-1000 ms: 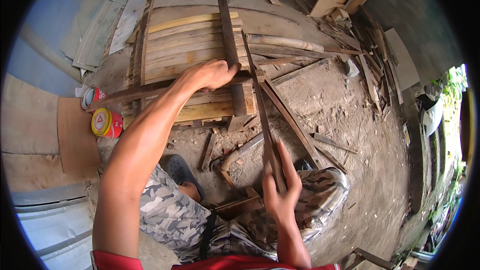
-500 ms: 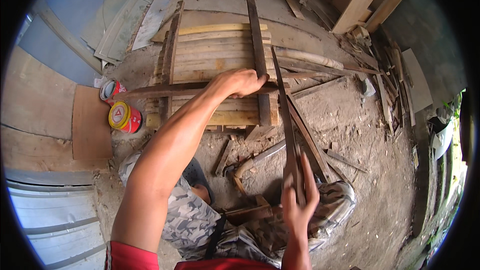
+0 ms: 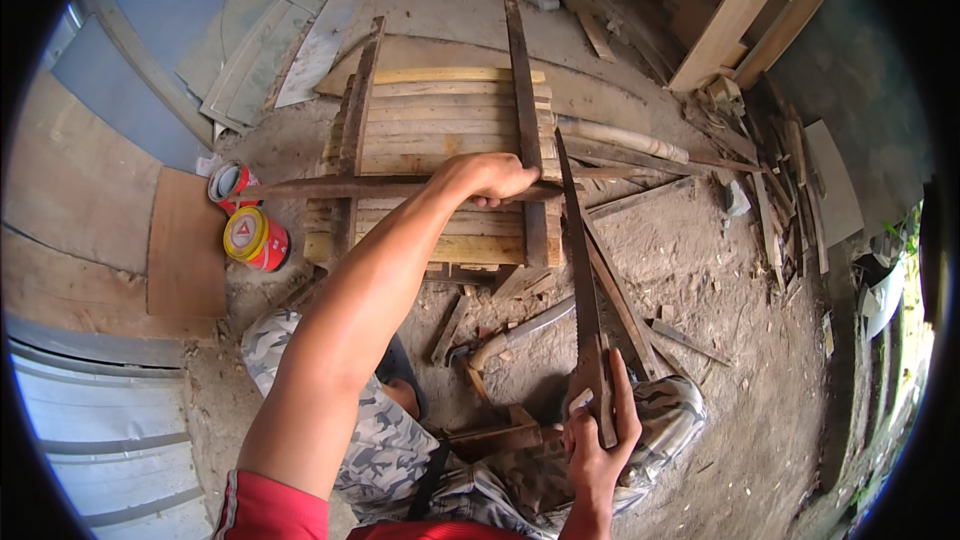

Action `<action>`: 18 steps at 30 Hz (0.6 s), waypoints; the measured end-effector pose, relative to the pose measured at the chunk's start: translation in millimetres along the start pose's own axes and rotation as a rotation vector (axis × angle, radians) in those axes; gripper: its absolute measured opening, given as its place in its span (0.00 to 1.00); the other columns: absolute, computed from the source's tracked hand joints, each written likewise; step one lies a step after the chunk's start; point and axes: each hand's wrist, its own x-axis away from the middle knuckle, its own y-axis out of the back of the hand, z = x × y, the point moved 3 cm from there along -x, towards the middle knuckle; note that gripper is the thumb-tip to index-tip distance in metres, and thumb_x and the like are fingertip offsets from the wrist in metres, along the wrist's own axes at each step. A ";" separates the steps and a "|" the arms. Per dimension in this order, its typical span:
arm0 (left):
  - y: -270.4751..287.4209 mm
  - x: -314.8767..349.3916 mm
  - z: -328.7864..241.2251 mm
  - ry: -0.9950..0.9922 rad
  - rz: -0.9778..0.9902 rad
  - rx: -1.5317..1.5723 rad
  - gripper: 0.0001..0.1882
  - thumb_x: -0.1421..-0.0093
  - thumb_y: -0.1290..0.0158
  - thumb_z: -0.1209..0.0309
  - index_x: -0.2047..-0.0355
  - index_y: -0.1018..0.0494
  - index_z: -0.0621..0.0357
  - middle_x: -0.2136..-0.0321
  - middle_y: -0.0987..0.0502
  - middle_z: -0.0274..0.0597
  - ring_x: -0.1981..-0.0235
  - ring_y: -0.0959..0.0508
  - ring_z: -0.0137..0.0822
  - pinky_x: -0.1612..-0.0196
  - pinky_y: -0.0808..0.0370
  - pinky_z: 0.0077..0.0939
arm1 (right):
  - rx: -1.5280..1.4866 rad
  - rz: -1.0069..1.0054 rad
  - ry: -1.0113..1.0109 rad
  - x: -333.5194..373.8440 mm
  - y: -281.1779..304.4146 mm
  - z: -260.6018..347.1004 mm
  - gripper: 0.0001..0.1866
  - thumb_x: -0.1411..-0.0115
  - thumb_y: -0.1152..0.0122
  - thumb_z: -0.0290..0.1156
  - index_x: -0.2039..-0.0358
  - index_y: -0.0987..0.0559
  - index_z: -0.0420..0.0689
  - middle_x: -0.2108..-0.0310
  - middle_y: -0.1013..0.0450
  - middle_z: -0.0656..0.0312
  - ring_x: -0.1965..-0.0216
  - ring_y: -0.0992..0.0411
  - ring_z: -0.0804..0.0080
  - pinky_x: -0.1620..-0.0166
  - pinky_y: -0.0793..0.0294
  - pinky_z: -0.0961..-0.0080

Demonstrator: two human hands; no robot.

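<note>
My left hand point(image 3: 490, 180) is closed round a dark wooden strip point(image 3: 320, 187), close to its right end. The strip lies crosswise over two dark wooden bars point(image 3: 526, 90), which rest on a stack of pale slats point(image 3: 440, 127). In my right hand point(image 3: 598, 455) is a handsaw point(image 3: 583, 290), held by its handle with the index finger stretched along it. Its long toothed blade points away from me, and its far part passes just beside the strip's right end. Whether the teeth touch the wood I cannot tell.
Two red paint cans point(image 3: 257, 238) stand left of the stack. A tool with a curved wooden handle point(image 3: 490, 350) lies on the dirt floor near my knees. Scrap wood point(image 3: 775, 180) is heaped along the right wall, and boards point(image 3: 725, 20) lean at the far right.
The saw and my right hand have come back toward me. My left hand keeps its hold on the strip. The whole view has shifted slightly.
</note>
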 end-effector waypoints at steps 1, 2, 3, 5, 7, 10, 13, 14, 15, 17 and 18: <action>-0.1 -0.3 -2.8 0.004 0.002 0.014 0.33 0.26 0.71 0.47 0.86 0.41 0.52 0.88 0.34 0.34 0.88 0.34 0.28 0.83 0.31 0.33 | -0.007 -0.005 -0.017 -1.6 -0.3 3.1 0.37 0.47 0.51 0.18 0.33 0.36 0.35 0.48 0.25 0.55 0.66 0.29 0.82 0.61 0.28 0.84; 2.2 0.6 -2.2 0.002 0.014 0.020 0.31 0.26 0.71 0.48 0.85 0.40 0.49 0.88 0.39 0.29 0.88 0.39 0.26 0.81 0.33 0.29 | 0.003 -0.005 -0.007 -7.0 -4.6 7.6 0.37 0.47 0.50 0.18 0.33 0.36 0.35 0.47 0.25 0.55 0.65 0.29 0.82 0.61 0.28 0.84; 2.2 4.4 -1.3 -0.005 0.037 0.026 0.30 0.25 0.71 0.49 0.83 0.38 0.46 0.88 0.43 0.23 0.87 0.43 0.23 0.80 0.35 0.25 | 0.016 0.015 -0.020 -6.6 -4.9 10.9 0.36 0.46 0.50 0.18 0.33 0.36 0.35 0.48 0.24 0.54 0.64 0.28 0.81 0.59 0.28 0.84; 0.6 -1.9 5.1 -0.025 0.031 0.011 0.31 0.26 0.71 0.48 0.84 0.38 0.49 0.87 0.38 0.27 0.88 0.39 0.24 0.81 0.35 0.28 | 0.045 0.064 -0.055 -4.4 -5.0 17.4 0.36 0.45 0.48 0.18 0.33 0.36 0.35 0.49 0.23 0.54 0.61 0.27 0.79 0.55 0.27 0.83; 2.5 -3.1 7.1 -0.031 0.007 0.008 0.33 0.26 0.71 0.48 0.86 0.38 0.52 0.87 0.35 0.31 0.88 0.37 0.25 0.82 0.34 0.32 | 0.267 0.056 0.200 0.9 -4.7 23.0 0.35 0.44 0.47 0.18 0.33 0.36 0.35 0.50 0.22 0.49 0.59 0.25 0.78 0.54 0.27 0.82; 0.9 -1.0 3.4 -0.039 -0.020 -0.030 0.36 0.26 0.71 0.46 0.89 0.40 0.53 0.90 0.36 0.32 0.89 0.36 0.29 0.82 0.33 0.35 | 0.247 0.075 0.128 33.8 13.7 15.7 0.35 0.44 0.47 0.17 0.34 0.37 0.31 0.46 0.24 0.43 0.51 0.23 0.71 0.49 0.27 0.78; 1.6 0.5 -4.1 -0.040 -0.008 -0.084 0.37 0.26 0.73 0.46 0.90 0.40 0.51 0.92 0.39 0.30 0.92 0.38 0.27 0.83 0.30 0.34 | 0.250 0.071 0.180 45.8 16.7 21.6 0.35 0.45 0.48 0.17 0.34 0.38 0.30 0.44 0.26 0.41 0.46 0.25 0.66 0.45 0.29 0.77; 1.6 -0.9 -3.0 -0.074 -0.014 -0.099 0.37 0.25 0.74 0.46 0.89 0.40 0.51 0.93 0.40 0.31 0.92 0.38 0.26 0.85 0.31 0.33 | 0.225 0.067 0.179 37.0 14.5 18.5 0.35 0.45 0.49 0.17 0.34 0.38 0.30 0.43 0.27 0.41 0.46 0.25 0.66 0.45 0.29 0.76; -0.1 -3.2 -0.1 -0.107 -0.016 -0.118 0.37 0.25 0.75 0.47 0.89 0.40 0.51 0.93 0.40 0.31 0.93 0.39 0.25 0.87 0.31 0.32 | 0.197 0.060 0.175 26.8 9.7 15.8 0.35 0.45 0.49 0.17 0.34 0.38 0.30 0.43 0.27 0.41 0.45 0.25 0.66 0.45 0.29 0.76; -2.2 -7.9 8.6 -0.131 -0.049 -0.133 0.37 0.25 0.74 0.48 0.89 0.39 0.51 0.95 0.43 0.29 0.93 0.40 0.24 0.87 0.31 0.32 | 0.240 0.026 0.233 -19.2 -14.9 5.1 0.34 0.45 0.50 0.17 0.34 0.36 0.33 0.43 0.26 0.45 0.45 0.26 0.68 0.45 0.29 0.78; -2.5 -4.7 7.3 -0.092 -0.045 -0.077 0.36 0.24 0.72 0.50 0.89 0.39 0.53 0.94 0.41 0.31 0.93 0.38 0.27 0.85 0.30 0.39 | 0.202 0.010 0.269 -46.7 -29.1 0.2 0.35 0.45 0.49 0.18 0.33 0.35 0.37 0.43 0.26 0.47 0.46 0.26 0.71 0.46 0.29 0.78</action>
